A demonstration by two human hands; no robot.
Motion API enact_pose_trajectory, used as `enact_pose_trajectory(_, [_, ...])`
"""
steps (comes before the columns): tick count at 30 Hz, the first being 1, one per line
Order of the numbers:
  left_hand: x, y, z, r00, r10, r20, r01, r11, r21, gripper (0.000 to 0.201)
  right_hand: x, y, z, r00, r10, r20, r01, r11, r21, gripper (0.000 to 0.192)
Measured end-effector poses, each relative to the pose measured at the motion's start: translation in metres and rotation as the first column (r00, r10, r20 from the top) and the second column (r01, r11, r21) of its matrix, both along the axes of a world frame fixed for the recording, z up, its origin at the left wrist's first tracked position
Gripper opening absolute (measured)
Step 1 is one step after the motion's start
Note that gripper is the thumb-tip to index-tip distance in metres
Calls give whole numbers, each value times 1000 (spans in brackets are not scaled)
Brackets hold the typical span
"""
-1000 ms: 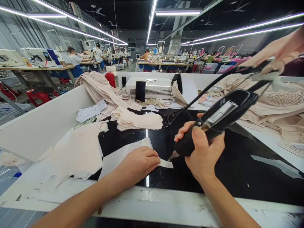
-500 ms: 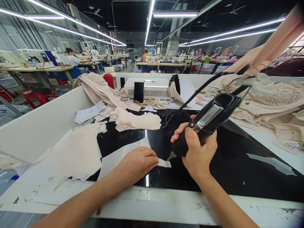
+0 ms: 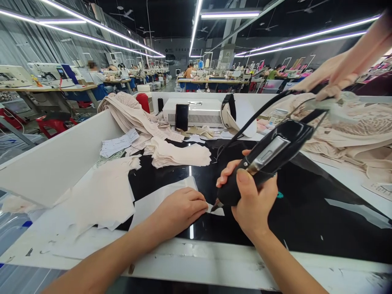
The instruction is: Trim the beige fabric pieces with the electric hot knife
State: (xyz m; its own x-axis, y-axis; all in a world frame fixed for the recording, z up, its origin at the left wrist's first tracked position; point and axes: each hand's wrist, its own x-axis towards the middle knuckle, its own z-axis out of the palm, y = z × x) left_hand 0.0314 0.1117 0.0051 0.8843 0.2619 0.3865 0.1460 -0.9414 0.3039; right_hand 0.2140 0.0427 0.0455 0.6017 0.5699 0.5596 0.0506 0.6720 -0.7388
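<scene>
1. Fingers of the left hand (image 3: pixel 180 210) are lying flat and close together, palm down, pressing a pale fabric piece (image 3: pixel 159 200) against the glossy black tabletop (image 3: pixel 306 220).
2. A narrow white tab of that fabric is sticking out from under the left fingertips (image 3: pixel 203 204), pointing toward the other hand.
3. The right hand (image 3: pixel 251 200) is wrapping its fingers and thumb tightly around the black grip of a corded handheld cutting tool (image 3: pixel 266 157), with the thumb lying on top of the handle.
4. The tool is tilting down to the left, its metal tip (image 3: pixel 216 204) meeting the white tab just beside the left fingertips; whether it is actually biting into the cloth is too small to tell.
5. The tool's black cord (image 3: pixel 254 116) is arcing up and away to the right, toward the far side of the tabletop.
6. A stack of cut beige fabric pieces (image 3: pixel 180 155) is sitting beyond the left hand, well apart from it.
7. More loose beige cloth (image 3: pixel 104 196) is spreading over the tabletop's left edge, just beside the left forearm.
8. A white box-shaped machine (image 3: pixel 202 110) is standing at the far edge, with a dark phone (image 3: pixel 181 116) leaning upright against its front.
9. Another person's hand (image 3: pixel 339 77) is reaching in at the upper right, above a heap of lace fabric (image 3: pixel 361 130).
</scene>
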Motion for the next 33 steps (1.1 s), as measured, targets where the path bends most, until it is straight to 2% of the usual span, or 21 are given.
enact_pose_trajectory(4, [0,0,0,1000,2,20,-2,1000,11,21,2,-2,3,1000,-4,5,4,1000,-10,48])
enact_pose_trajectory(10, [1,0,1,1000,0,-4,0,1000,24,23,10,-10,5,997,-63,-50,63,998,1,56])
enact_pose_trajectory(17, [0,1,-1,1000,12,-9,-12,1000,-8,24,11,-10,1,997,-70,27,70,997,-19,53])
enact_pose_trajectory(23, [-10,21,1,996,61,68,-58,997,-49,28,24,1,3,995,-74,65,74,997,5,49])
enact_pose_trajectory(28, [-20,39,-4,991,133,-20,-134,990,-41,25,43,22,2,986,-154,69,152,988,28,46])
enact_pose_trajectory(30, [-22,38,-2,987,155,-47,-157,987,-41,24,45,28,3,983,-171,60,168,985,43,49])
enact_pose_trajectory(33, [-23,27,8,972,193,-132,-199,980,-31,20,45,31,5,984,-161,78,160,987,20,50])
